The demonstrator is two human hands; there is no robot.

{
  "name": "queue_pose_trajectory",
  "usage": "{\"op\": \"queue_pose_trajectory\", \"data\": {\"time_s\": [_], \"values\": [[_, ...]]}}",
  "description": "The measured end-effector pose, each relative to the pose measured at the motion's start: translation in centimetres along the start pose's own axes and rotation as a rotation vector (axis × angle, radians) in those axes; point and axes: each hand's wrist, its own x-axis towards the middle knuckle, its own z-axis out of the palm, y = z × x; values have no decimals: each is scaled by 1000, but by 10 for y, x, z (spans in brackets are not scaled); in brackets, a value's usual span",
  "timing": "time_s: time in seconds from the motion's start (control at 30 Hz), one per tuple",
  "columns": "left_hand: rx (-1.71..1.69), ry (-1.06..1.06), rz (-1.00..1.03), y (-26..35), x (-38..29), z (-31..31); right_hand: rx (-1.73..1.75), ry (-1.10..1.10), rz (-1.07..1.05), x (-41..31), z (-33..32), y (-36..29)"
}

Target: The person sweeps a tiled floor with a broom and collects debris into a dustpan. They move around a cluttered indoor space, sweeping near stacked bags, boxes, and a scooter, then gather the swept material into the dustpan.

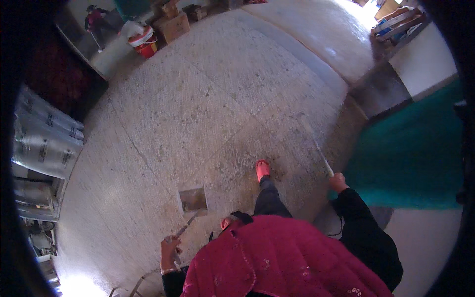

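My right hand (337,182) is closed around the end of a long pale pole (322,154). The pole slants away over the speckled floor, and its far end fades into blur. At the lower left, my left hand (170,249) grips a thin handle (187,225). That handle reaches up to a long-handled dustpan (193,200), seemingly resting on the floor, its details unclear. Between the hands, one foot in a red shoe (262,169) is planted on the floor.
Plastic-wrapped bundles (44,141) line the left side. A red bucket (147,49) and a cardboard box (172,28) stand at the upper left, near another person (97,23) holding a stick. A wall with a green panel (412,148) rises at right. A wooden crate (399,24) lies upper right.
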Motion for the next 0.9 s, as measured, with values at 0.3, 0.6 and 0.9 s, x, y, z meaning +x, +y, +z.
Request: {"op": "queue_pose_trajectory", "data": {"time_s": [0.3,0.6,0.9], "values": [[-210,337,-142,63,-51,64,-1135,-261,-489,265,-6,3],[-345,454,-196,118,-55,112,-209,-1,-723,408,60,-235],[-413,392,-130,146,-16,108,-136,-424,-1021,143,71,-414]]}}
